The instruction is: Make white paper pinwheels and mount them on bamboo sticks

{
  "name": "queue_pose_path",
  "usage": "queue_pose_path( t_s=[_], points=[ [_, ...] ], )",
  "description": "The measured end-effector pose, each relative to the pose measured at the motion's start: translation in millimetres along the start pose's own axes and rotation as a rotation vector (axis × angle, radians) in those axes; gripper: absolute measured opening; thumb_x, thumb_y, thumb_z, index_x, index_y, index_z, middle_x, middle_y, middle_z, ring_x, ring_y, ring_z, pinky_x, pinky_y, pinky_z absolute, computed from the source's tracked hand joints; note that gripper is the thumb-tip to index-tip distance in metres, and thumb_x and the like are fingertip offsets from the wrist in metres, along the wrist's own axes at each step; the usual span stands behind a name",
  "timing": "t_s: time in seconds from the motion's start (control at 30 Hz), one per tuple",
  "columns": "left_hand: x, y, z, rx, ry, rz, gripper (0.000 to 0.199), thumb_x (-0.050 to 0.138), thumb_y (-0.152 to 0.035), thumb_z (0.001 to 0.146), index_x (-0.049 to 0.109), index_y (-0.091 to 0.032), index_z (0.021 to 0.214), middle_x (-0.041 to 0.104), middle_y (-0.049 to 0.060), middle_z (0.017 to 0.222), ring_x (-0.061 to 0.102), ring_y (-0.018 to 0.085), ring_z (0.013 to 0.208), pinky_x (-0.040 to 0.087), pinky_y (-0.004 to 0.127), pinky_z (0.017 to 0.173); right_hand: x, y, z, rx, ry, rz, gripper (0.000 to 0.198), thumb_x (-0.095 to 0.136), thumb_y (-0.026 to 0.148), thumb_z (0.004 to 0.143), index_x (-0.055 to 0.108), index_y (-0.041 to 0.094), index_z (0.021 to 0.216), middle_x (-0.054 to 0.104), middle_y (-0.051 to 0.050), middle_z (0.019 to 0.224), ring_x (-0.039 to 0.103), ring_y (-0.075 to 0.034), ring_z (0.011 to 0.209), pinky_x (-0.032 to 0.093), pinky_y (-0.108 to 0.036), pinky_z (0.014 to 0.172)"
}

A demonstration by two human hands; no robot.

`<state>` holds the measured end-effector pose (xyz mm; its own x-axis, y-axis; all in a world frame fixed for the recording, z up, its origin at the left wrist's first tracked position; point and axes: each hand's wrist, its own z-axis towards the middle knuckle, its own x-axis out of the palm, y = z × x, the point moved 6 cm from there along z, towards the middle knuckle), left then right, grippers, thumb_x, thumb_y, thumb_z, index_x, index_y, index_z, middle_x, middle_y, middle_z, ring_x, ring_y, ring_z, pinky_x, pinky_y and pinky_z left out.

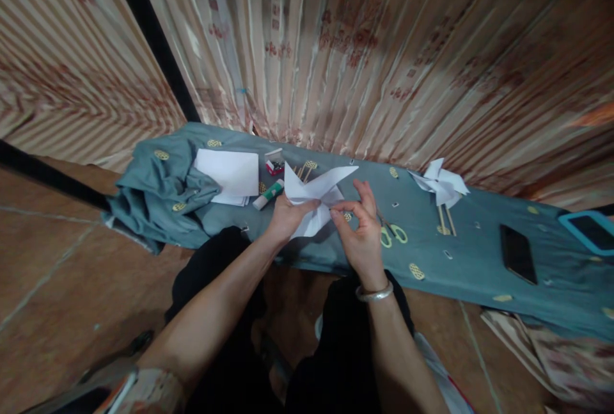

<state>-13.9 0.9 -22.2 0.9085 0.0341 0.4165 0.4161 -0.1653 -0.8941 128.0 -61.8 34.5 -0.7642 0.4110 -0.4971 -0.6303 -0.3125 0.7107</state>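
A white paper pinwheel [330,181] is held above the cloth-covered bench, its folded blades pointing several ways. My left hand [286,217] grips it from the lower left, thumb lying across the paper near the centre. At the pinwheel's right side, my right hand [361,228] has thumb and index finger pinched together close to the middle, with the other fingers raised. Whatever small thing is between those fingertips is too small to make out. Just left of the pinwheel lies a green and white glue stick [269,194]. Yellow-green handled scissors [394,233] rest right of my right hand.
White paper sheets [230,174] lie stacked at left, beside a small open red box [275,164]. Thin wooden sticks [303,172] show behind the pinwheel. Farther right are another paper pinwheel [444,187], a black phone [518,254] and a blue-framed device [591,231]. Curtains [307,49] hang behind.
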Motion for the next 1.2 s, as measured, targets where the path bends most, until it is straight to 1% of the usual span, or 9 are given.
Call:
queue_pose_path(
  t_s=[0.23, 0.37, 0.47, 0.63, 0.77, 0.87, 0.97, 1.07, 1.2],
  points=[
    [2.0, 5.1, -1.3, 0.006, 0.025, 0.011, 0.051, 0.084, -0.021, 0.047, 0.067, -0.013, 0.094, 0.072, 0.003, 0.078, 0.067, 0.020, 0.073, 0.052, 0.033, 0.073, 8.5, 0.3, 0.5, -0.045, 0.036, -0.088, 0.009, 0.059, 0.026, 0.087, 0.064, 0.021, 0.083, 0.043, -0.009, 0.148, 0.023, -0.025, 0.146, 0.025, -0.053, 0.115],
    [2.1, 6.0, -1.7, 0.016, 0.035, -0.004, 0.055, 0.085, -0.021, 0.046, 0.067, -0.013, 0.097, 0.072, 0.004, 0.078, 0.068, 0.023, 0.080, 0.053, 0.033, 0.074, 9.2, -3.8, -0.5, -0.035, 0.031, -0.096, 0.009, 0.059, 0.027, 0.087, 0.065, 0.021, 0.082, 0.042, -0.008, 0.149, 0.022, -0.026, 0.146, 0.025, -0.055, 0.115],
    [1.4, 6.8, -1.8, 0.020, 0.041, 0.009, 0.051, 0.085, -0.021, 0.045, 0.067, -0.013, 0.093, 0.071, 0.003, 0.077, 0.067, 0.023, 0.080, 0.053, 0.033, 0.073, 10.3, -7.5, -1.6, -0.014, 0.029, -0.083, 0.008, 0.060, 0.026, 0.086, 0.065, 0.021, 0.083, 0.041, -0.008, 0.149, 0.021, -0.026, 0.146, 0.025, -0.054, 0.115],
    [4.8, 6.9, -1.5, 0.018, 0.079, 0.002, 0.036, 0.082, -0.020, 0.047, 0.068, -0.013, 0.079, 0.070, 0.001, 0.072, 0.064, 0.018, 0.069, 0.052, 0.031, 0.070, 12.8, -8.8, -3.0, 0.017, 0.023, -0.037, 0.008, 0.061, 0.027, 0.085, 0.066, 0.022, 0.083, 0.041, -0.007, 0.150, 0.023, -0.026, 0.146, 0.025, -0.054, 0.116],
    [2.3, 4.5, -1.3, 0.009, 0.020, -0.024, 0.035, 0.082, -0.021, 0.048, 0.070, -0.013, 0.079, 0.071, 0.002, 0.075, 0.063, 0.016, 0.068, 0.051, 0.030, 0.071, 7.1, -10.8, -1.8, 0.039, -0.004, -0.002, 0.010, 0.061, 0.030, 0.085, 0.067, 0.022, 0.083, 0.045, -0.007, 0.147, 0.027, -0.026, 0.145, 0.025, -0.053, 0.115],
    [-3.1, 3.4, -0.4, -0.032, -0.034, -0.061, 0.033, 0.082, -0.023, 0.048, 0.071, -0.012, 0.077, 0.072, 0.003, 0.074, 0.063, 0.016, 0.065, 0.051, 0.029, 0.068, -5.3, -23.1, -0.2, 0.068, -0.055, -0.022, 0.013, 0.059, 0.032, 0.086, 0.068, 0.022, 0.085, 0.049, -0.009, 0.143, 0.034, -0.027, 0.141, 0.026, -0.053, 0.114],
    [-8.4, 2.4, 1.0, -0.054, -0.073, -0.091, 0.034, 0.083, -0.025, 0.047, 0.071, -0.012, 0.077, 0.072, 0.004, 0.073, 0.063, 0.017, 0.063, 0.051, 0.030, 0.067, -16.4, -43.4, -1.0, 0.083, -0.090, -0.174, 0.015, 0.058, 0.031, 0.085, 0.068, 0.020, 0.083, 0.052, -0.011, 0.140, 0.036, -0.028, 0.139, 0.027, -0.053, 0.113],
    [-9.1, 4.0, 1.6, -0.076, -0.074, -0.108, 0.037, 0.084, -0.026, 0.046, 0.071, -0.011, 0.077, 0.072, 0.005, 0.072, 0.064, 0.018, 0.063, 0.052, 0.031, 0.066, -10.3, -65.7, -4.9, 0.090, 0.022, -0.354, 0.012, 0.057, 0.024, 0.082, 0.067, 0.019, 0.078, 0.055, -0.011, 0.136, 0.036, -0.029, 0.137, 0.029, -0.054, 0.111],
    [-5.7, 6.4, 0.9, -0.092, -0.065, -0.121, 0.038, 0.085, -0.026, 0.045, 0.071, -0.011, 0.078, 0.073, 0.006, 0.073, 0.065, 0.020, 0.064, 0.052, 0.032, 0.065, 3.3, -82.5, -9.5, 0.111, 0.097, -0.434, 0.010, 0.056, 0.016, 0.076, 0.066, 0.017, 0.072, 0.059, -0.015, 0.130, 0.039, -0.033, 0.134, 0.030, -0.060, 0.107]
  ],
)
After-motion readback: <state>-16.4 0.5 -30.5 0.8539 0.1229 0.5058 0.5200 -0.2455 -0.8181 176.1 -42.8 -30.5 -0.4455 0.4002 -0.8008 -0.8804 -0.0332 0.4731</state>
